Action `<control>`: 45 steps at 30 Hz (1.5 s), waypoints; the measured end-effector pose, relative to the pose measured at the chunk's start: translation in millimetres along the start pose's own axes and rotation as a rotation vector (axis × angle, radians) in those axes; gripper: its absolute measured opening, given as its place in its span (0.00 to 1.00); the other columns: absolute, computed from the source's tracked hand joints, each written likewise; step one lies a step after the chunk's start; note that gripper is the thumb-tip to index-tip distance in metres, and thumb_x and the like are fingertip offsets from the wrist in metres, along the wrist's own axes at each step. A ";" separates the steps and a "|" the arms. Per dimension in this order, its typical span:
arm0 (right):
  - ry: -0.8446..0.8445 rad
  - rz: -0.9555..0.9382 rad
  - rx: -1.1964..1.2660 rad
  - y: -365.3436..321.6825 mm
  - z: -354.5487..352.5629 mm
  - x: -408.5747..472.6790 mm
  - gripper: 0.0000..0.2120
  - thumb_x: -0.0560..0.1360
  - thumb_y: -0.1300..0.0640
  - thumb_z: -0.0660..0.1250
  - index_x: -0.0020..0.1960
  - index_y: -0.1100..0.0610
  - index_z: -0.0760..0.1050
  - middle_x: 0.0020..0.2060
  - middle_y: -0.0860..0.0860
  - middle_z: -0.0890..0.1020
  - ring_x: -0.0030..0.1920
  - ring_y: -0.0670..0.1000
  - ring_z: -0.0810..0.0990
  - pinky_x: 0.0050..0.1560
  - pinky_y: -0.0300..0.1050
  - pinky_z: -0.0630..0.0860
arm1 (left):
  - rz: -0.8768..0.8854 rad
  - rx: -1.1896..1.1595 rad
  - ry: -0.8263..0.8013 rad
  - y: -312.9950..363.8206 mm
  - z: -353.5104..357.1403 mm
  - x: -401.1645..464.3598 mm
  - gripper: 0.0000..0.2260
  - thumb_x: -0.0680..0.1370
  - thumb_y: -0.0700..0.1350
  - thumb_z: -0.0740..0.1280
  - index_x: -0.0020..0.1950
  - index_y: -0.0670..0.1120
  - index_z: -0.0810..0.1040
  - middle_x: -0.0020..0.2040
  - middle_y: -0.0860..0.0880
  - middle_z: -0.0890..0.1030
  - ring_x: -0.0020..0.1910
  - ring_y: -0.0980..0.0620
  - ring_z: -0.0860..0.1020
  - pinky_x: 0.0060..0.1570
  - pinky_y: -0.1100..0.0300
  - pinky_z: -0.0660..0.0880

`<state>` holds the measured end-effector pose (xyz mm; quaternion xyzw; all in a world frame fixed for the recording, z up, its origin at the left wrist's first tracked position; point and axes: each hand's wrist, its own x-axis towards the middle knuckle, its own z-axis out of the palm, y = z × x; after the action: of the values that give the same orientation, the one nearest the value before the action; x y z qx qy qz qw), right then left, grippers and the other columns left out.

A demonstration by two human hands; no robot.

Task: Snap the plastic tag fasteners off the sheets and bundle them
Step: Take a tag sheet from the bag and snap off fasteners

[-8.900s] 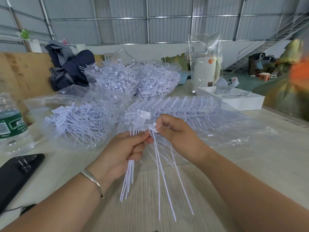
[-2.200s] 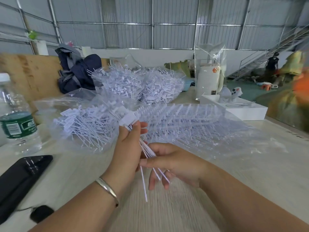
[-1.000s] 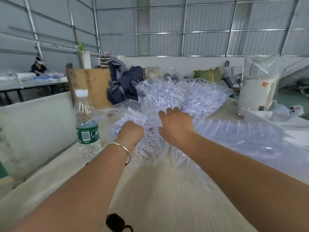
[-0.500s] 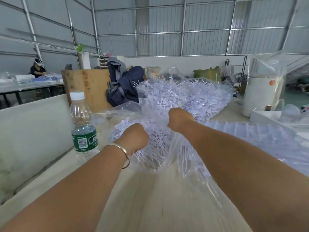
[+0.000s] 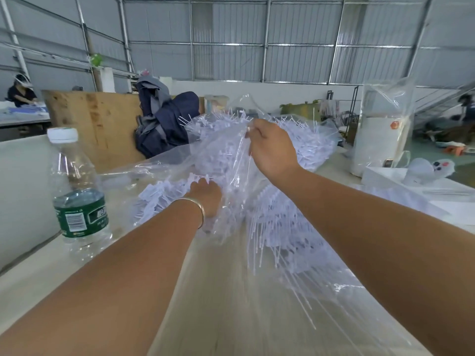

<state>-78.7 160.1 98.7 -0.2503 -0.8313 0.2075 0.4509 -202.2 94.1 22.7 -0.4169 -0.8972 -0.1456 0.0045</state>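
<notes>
My right hand (image 5: 270, 147) pinches the edge of a clear plastic bag (image 5: 226, 160) and holds it lifted off the table. Under the raised film my left hand (image 5: 207, 195) reaches into a heap of loose white tag fasteners (image 5: 159, 199); its fingers are hidden behind the hand's back and the film. To the right of it, sheets of joined fasteners (image 5: 280, 227) lie inside another clear bag, their long thin tails pointing toward me. More bagged fasteners (image 5: 311, 150) are piled behind my right hand.
A water bottle (image 5: 77, 201) stands at the left on the pale wooden table (image 5: 218, 304). Behind are a plywood board (image 5: 97, 119), a dark jacket (image 5: 164, 124), a white cylinder in plastic (image 5: 377, 140) and a white box (image 5: 385, 181) at right.
My right hand has risen, pulling the bag's edge up. My left hand has pushed deeper into the loose fastener heap. The bundle held two seconds ago is out of sight.
</notes>
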 end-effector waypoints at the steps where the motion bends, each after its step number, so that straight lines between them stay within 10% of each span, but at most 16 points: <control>1: -0.061 0.005 -0.064 3.6 0.1 -1.8 0.14 0.80 0.59 0.52 0.51 0.61 0.76 0.44 0.58 0.81 0.45 0.60 0.78 0.48 0.52 0.76 | 0.018 0.080 -0.052 -1.5 3.2 1.3 0.16 0.81 0.40 0.57 0.68 0.37 0.67 0.66 0.38 0.68 0.65 0.39 0.68 0.65 0.50 0.68; 6: -0.330 0.143 -0.130 25.1 -3.4 -14.0 0.11 0.72 0.62 0.62 0.52 0.64 0.78 0.47 0.56 0.81 0.45 0.55 0.79 0.45 0.46 0.74 | 0.121 -0.074 0.048 -9.0 -15.6 -7.2 0.18 0.82 0.50 0.58 0.56 0.39 0.80 0.61 0.41 0.78 0.60 0.42 0.75 0.61 0.49 0.72; 10: -0.284 0.216 0.077 27.8 -29.9 -27.0 0.07 0.71 0.58 0.66 0.47 0.59 0.79 0.42 0.51 0.80 0.42 0.50 0.78 0.39 0.42 0.70 | 0.057 -0.072 0.048 -11.4 -46.6 -24.4 0.11 0.76 0.37 0.59 0.50 0.36 0.80 0.48 0.43 0.82 0.46 0.44 0.81 0.40 0.56 0.77; 17: -0.151 0.170 -0.012 22.5 -106.6 -67.0 0.09 0.73 0.66 0.60 0.42 0.61 0.79 0.38 0.51 0.80 0.38 0.50 0.78 0.41 0.44 0.77 | 0.214 -0.352 0.347 46.8 -82.3 -102.0 0.10 0.77 0.39 0.58 0.41 0.48 0.75 0.44 0.45 0.79 0.44 0.41 0.78 0.39 0.54 0.77; 20: -0.147 0.200 0.135 5.1 -140.4 -97.4 0.11 0.69 0.71 0.58 0.36 0.65 0.78 0.29 0.54 0.79 0.27 0.46 0.74 0.27 0.34 0.71 | 0.490 -0.601 0.027 77.2 -67.8 -143.5 0.10 0.75 0.37 0.64 0.47 0.52 0.79 0.46 0.48 0.80 0.47 0.44 0.79 0.46 0.55 0.79; 23: -0.346 0.122 0.064 -7.5 -167.8 -132.7 0.14 0.63 0.73 0.56 0.28 0.63 0.78 0.23 0.56 0.78 0.24 0.48 0.74 0.27 0.34 0.72 | 0.680 -0.195 -0.318 98.8 -30.8 -166.5 0.28 0.71 0.47 0.73 0.69 0.58 0.69 0.62 0.56 0.71 0.61 0.55 0.66 0.59 0.59 0.69; 28: -0.844 0.075 -0.528 16.4 -171.0 -176.7 0.08 0.69 0.67 0.63 0.39 0.65 0.81 0.35 0.56 0.82 0.38 0.55 0.82 0.41 0.44 0.79 | 0.603 -0.030 -0.078 113.8 14.5 -160.1 0.24 0.75 0.58 0.67 0.70 0.55 0.70 0.67 0.55 0.71 0.68 0.50 0.65 0.65 0.51 0.67; 32: -0.615 0.009 -0.926 49.3 -159.6 -197.0 0.08 0.73 0.64 0.58 0.36 0.57 0.66 0.32 0.49 0.66 0.32 0.51 0.67 0.29 0.41 0.61 | 0.419 -0.390 0.056 114.0 33.5 -150.0 0.17 0.82 0.54 0.58 0.47 0.45 0.82 0.39 0.50 0.80 0.41 0.48 0.79 0.40 0.57 0.73; 38: -0.230 -0.098 -0.832 69.6 -144.9 -191.9 0.11 0.74 0.60 0.59 0.35 0.54 0.60 0.32 0.49 0.70 0.37 0.55 0.72 0.29 0.42 0.59 | 0.318 -0.853 0.207 112.9 25.1 -141.5 0.17 0.82 0.57 0.57 0.44 0.54 0.83 0.40 0.58 0.83 0.35 0.62 0.79 0.34 0.67 0.70; 42: -0.412 -0.032 -0.669 79.0 -131.4 -182.2 0.16 0.73 0.65 0.58 0.60 0.58 0.73 0.57 0.53 0.75 0.59 0.55 0.73 0.50 0.46 0.73 | 0.355 -0.846 0.276 113.1 32.0 -143.5 0.17 0.82 0.56 0.57 0.44 0.54 0.84 0.37 0.58 0.80 0.34 0.65 0.76 0.39 0.62 0.69; 45: -0.447 0.051 -0.753 87.9 -122.6 -177.0 0.13 0.76 0.60 0.58 0.58 0.57 0.73 0.55 0.54 0.78 0.57 0.56 0.76 0.55 0.46 0.70 | 0.401 -0.795 0.339 109.0 47.1 -148.7 0.19 0.82 0.57 0.56 0.46 0.51 0.83 0.39 0.57 0.78 0.40 0.62 0.76 0.43 0.63 0.71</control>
<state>128.9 137.2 -3.5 -0.3665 -0.9196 -0.0498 0.1322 -18.2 61.9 -13.6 -0.5219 -0.6603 -0.5397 0.0189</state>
